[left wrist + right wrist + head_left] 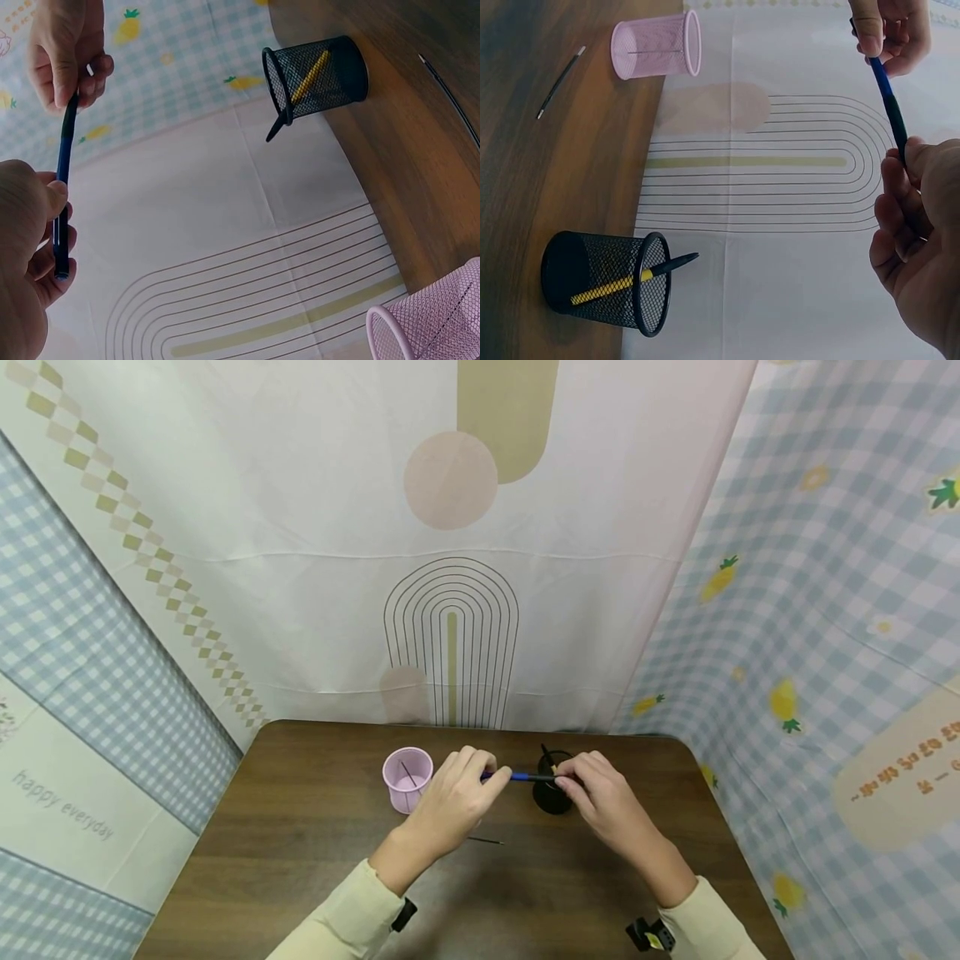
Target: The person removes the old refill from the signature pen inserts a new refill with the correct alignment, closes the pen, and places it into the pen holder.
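Note:
A blue pen [528, 777] with a black grip section is held level above the table by both hands. My left hand [450, 803] grips its blue barrel, fingers curled round it. At the other end, my right hand [604, 795] pinches the tip between thumb and fingertips. In the left wrist view the pen's dark rear end [61, 268] sticks out past the left fingers. Below the hands, a thin dark pen refill [561, 82] lies on the table, partly hidden by the left hand in the head view.
A pink mesh cup [652, 49] with a thin dark stick inside stands left, close to the left hand. Behind the right hand is a black mesh cup [600, 277] containing a yellow-and-black pen [676, 264]. Patterned curtains [300, 610] border the brown table [300, 827].

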`<state>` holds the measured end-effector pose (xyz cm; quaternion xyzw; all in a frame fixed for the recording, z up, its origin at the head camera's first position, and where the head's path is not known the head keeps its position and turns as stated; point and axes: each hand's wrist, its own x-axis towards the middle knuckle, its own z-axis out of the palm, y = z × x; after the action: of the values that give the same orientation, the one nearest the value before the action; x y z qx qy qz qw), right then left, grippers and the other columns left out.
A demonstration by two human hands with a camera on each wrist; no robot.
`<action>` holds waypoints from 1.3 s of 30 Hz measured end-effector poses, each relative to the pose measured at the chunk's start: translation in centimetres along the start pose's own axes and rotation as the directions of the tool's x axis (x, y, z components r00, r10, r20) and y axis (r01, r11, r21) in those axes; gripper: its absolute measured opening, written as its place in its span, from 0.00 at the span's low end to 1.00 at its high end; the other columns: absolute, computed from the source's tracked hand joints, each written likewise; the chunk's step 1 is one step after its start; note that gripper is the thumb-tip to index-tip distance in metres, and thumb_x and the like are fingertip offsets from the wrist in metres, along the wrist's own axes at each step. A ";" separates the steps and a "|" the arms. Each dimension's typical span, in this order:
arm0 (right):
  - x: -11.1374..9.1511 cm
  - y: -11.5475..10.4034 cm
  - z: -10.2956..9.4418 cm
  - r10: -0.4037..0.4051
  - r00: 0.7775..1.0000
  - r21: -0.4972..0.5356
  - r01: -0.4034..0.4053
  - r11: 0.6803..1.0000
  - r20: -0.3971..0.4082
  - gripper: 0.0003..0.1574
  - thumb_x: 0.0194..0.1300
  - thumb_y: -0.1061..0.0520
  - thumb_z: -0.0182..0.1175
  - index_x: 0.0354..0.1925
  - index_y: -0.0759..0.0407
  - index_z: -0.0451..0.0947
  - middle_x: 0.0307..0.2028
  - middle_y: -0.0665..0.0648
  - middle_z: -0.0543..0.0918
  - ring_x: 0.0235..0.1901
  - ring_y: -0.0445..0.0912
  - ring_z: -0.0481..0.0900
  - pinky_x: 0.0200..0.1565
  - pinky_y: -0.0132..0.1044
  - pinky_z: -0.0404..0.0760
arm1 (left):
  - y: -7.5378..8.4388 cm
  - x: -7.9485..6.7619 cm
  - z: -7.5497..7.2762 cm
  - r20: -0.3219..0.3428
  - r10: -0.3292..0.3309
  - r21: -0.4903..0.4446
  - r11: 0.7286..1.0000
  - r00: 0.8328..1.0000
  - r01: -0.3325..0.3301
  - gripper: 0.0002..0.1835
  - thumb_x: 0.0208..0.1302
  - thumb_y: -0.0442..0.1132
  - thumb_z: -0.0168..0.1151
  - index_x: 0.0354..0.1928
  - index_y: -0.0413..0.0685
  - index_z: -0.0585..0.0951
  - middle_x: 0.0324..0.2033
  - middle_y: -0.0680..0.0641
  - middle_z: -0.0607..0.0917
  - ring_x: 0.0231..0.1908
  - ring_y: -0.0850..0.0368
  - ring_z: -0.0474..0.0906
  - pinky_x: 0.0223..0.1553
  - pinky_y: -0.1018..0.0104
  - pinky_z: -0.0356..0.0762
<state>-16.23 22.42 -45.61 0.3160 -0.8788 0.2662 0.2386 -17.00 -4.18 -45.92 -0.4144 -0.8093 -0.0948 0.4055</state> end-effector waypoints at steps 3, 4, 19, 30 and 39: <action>0.0 0.0 -0.1 0.002 1.000 0.012 -0.002 1.000 -0.003 0.12 0.64 0.65 0.69 0.44 0.54 0.82 0.39 0.45 0.83 0.38 0.39 0.73 0.37 0.31 0.74 | -0.1 0.0 -0.1 0.001 -0.007 -0.009 1.000 1.000 0.007 0.10 0.69 0.31 0.54 0.45 0.46 0.83 0.37 0.47 0.79 0.35 0.53 0.73 0.32 0.64 0.69; 0.0 0.0 -0.1 0.003 1.000 0.015 -0.003 1.000 -0.005 0.13 0.63 0.66 0.69 0.45 0.55 0.82 0.39 0.45 0.83 0.38 0.40 0.73 0.37 0.31 0.74 | -0.1 0.0 -0.1 0.002 -0.010 -0.013 1.000 1.000 0.010 0.10 0.68 0.30 0.55 0.45 0.46 0.83 0.37 0.47 0.79 0.35 0.52 0.73 0.32 0.64 0.69; 0.1 -0.1 -0.2 -0.042 0.996 0.060 0.047 0.997 -0.073 0.20 0.53 0.67 0.76 0.43 0.58 0.80 0.39 0.52 0.82 0.38 0.45 0.77 0.37 0.21 0.70 | -0.3 0.1 0.0 0.005 -0.031 -0.028 0.999 1.000 0.031 0.15 0.56 0.25 0.65 0.45 0.46 0.83 0.37 0.47 0.79 0.35 0.53 0.73 0.32 0.65 0.71; 0.1 0.0 -0.2 -0.041 0.996 0.075 0.047 0.996 -0.084 0.16 0.56 0.66 0.74 0.42 0.56 0.82 0.36 0.49 0.82 0.35 0.45 0.76 0.35 0.24 0.72 | -0.2 0.1 -0.1 0.009 -0.027 -0.035 0.999 1.000 0.027 0.16 0.55 0.25 0.66 0.46 0.46 0.82 0.38 0.47 0.78 0.36 0.53 0.73 0.32 0.65 0.70; 0.0 0.0 -0.1 -0.029 0.999 0.072 0.032 0.997 -0.046 0.10 0.62 0.65 0.70 0.41 0.55 0.82 0.37 0.46 0.83 0.37 0.42 0.73 0.39 0.24 0.69 | -0.1 0.0 0.0 0.000 -0.007 -0.033 0.999 1.000 0.007 0.10 0.66 0.28 0.58 0.45 0.45 0.83 0.38 0.47 0.78 0.36 0.53 0.73 0.32 0.65 0.70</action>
<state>-16.27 22.48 -45.52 0.3319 -0.8581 0.3013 0.2506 -17.07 -4.21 -45.91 -0.4181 -0.8091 -0.1095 0.3983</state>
